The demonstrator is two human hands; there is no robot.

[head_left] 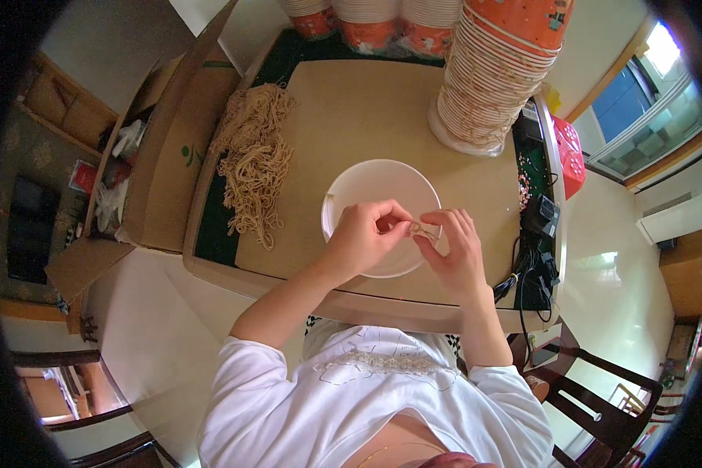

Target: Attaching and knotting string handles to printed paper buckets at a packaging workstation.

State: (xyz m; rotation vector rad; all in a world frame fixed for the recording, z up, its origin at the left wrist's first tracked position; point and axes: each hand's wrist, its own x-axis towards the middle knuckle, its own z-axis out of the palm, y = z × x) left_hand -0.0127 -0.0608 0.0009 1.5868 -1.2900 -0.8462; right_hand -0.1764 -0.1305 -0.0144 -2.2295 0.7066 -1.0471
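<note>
Over a round white paper bucket, both hands hold a short piece of beige cord. My left hand pinches one end between thumb and fingertips. The thumb and fingers of my right hand close on the other side of the cord. The bucket stands on the brown board in front of me, partly hidden by my hands and left forearm. To its left lies a loose heap of beige cords.
A tall leaning stack of orange and white buckets rises at the back right, with more stacks along the far edge. An open cardboard box stands at the left. Black cables and adapters crowd the right edge. A dark wooden chair is lower right.
</note>
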